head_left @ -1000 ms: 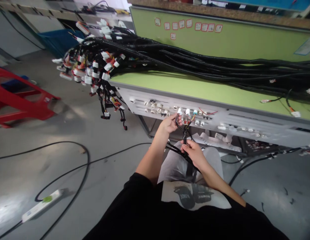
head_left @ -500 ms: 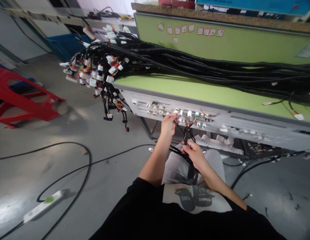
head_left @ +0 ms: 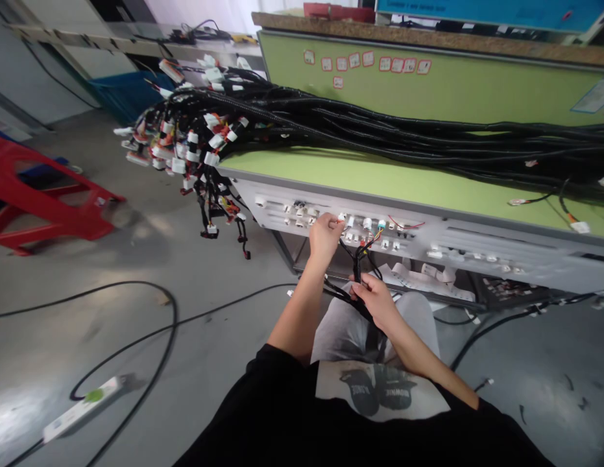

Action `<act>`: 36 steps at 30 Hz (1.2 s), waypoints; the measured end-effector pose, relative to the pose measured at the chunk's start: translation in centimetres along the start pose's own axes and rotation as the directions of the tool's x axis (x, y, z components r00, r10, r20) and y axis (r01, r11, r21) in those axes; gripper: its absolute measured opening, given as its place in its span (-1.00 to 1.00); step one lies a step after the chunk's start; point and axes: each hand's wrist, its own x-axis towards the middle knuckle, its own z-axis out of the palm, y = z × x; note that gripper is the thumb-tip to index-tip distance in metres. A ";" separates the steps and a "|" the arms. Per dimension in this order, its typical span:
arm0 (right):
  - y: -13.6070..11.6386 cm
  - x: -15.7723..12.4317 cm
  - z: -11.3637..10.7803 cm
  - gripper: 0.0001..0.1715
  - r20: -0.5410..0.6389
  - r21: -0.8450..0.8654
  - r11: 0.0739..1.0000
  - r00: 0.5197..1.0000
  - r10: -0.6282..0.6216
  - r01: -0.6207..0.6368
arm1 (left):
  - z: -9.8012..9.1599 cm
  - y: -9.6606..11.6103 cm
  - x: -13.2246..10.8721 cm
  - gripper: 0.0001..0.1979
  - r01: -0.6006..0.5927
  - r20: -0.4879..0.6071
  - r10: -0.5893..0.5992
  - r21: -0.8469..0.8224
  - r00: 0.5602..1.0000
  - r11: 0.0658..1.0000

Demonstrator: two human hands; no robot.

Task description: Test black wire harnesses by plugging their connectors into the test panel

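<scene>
Black-sleeved wiring harness [head_left: 357, 267] in hand, a worker in a black T-shirt [head_left: 263, 405] and pale grey trousers [head_left: 331, 334] sits facing a whitish test panel [head_left: 423, 243] studded with small plastic sockets. The left arm stretches forward and slightly inward, elbow nearly straight, the back of the left hand [head_left: 326, 235] turned up. Its thumb and forefinger pinch together at a small white plastic connector [head_left: 341, 218] showing orange-red wire, right against the panel; the exact contact is partly hidden by the fingers. The right forearm angles in from the lower right, and the right hand [head_left: 375, 298] grasps the harness trunk below its fork, thumb laid along the top and fingers curled around it. The harness stands between the two hands above the lap, its branches fanning up toward the panel, where a teal plastic connector [head_left: 382, 224] with yellow and orange wires sits in the upper row. Beyond, a thick bundle of black corrugated cables [head_left: 379, 123] lies across a lime-green bench top [head_left: 326, 167], its cluster of white plugs [head_left: 180, 155] spilling over the left end. A red plastic stool [head_left: 95, 217] stands at far left.
</scene>
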 end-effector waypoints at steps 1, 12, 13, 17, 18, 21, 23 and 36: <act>0.0 0.0 0.0 -0.71 0.002 -0.001 1.000 1.000 -0.002 0.002 | -0.2 0.2 0.0 -0.92 -0.031 0.007 0.031 0.041 1.000 0.999; -0.1 0.3 0.2 -0.69 0.005 0.035 0.999 1.000 0.003 -0.004 | -1.2 2.2 0.0 -0.95 -0.138 0.131 0.092 0.408 0.987 0.903; -0.1 0.3 0.2 -0.69 0.007 0.037 0.999 1.000 0.003 -0.004 | -1.2 2.2 0.0 -0.94 -0.145 0.139 0.095 0.418 0.986 0.897; -0.1 0.4 0.1 -0.70 0.018 0.044 0.999 1.000 0.007 -0.008 | -1.1 2.1 -0.1 -0.94 -0.141 0.128 0.096 0.409 0.987 0.902; -0.2 0.4 0.0 -0.70 0.020 0.046 0.999 1.000 0.009 -0.010 | -1.0 2.0 -0.1 -0.95 -0.131 0.115 0.092 0.402 0.989 0.906; -0.2 0.3 0.0 -0.71 0.023 0.048 0.999 1.000 0.008 -0.009 | -0.8 1.7 -0.1 -0.94 -0.117 0.090 0.089 0.391 0.992 0.913; -0.2 0.3 0.0 -0.70 0.022 0.048 0.999 1.000 0.006 -0.007 | -0.7 1.5 -0.1 -0.93 -0.127 0.092 0.098 0.405 0.991 0.906; -0.1 1.0 0.1 -0.71 0.035 0.044 0.999 0.999 -0.001 -0.001 | 0.0 0.5 0.7 -0.86 -0.036 0.055 0.025 0.217 0.998 0.975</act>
